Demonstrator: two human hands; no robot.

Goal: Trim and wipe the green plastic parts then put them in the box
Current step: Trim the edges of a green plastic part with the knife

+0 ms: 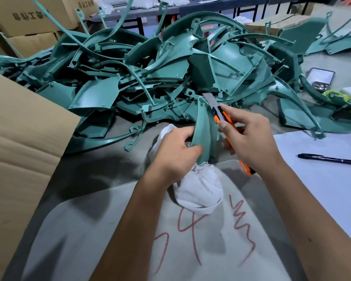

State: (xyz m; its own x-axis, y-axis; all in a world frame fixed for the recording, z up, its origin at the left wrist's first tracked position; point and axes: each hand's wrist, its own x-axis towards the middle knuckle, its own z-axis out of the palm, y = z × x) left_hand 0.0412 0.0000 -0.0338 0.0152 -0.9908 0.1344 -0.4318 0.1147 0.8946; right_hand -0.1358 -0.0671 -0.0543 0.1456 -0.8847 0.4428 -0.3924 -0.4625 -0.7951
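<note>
Green part: one curved piece of smooth matte green plastic [202,134], shaped like a narrow fin, stands upright in the centre of the frame.
Left hand: the left hand [174,153] has its fingers curled round the lower edge of this part and also holds one white soft cloth [199,187], which hangs crumpled under it.
Right hand: the right hand [251,138] grips one orange utility knife [223,120]; its flat grey blade lies on the upper edge of the part.
Pile: many more green pieces [150,78], arcs and thin curved strips, lie tangled on the table [101,159] behind; they are too many to count.
Box: a brown cardboard flap [22,138] fills the left of the frame.
Others: one black pen [330,159] at right, on a white sheet [332,189].
</note>
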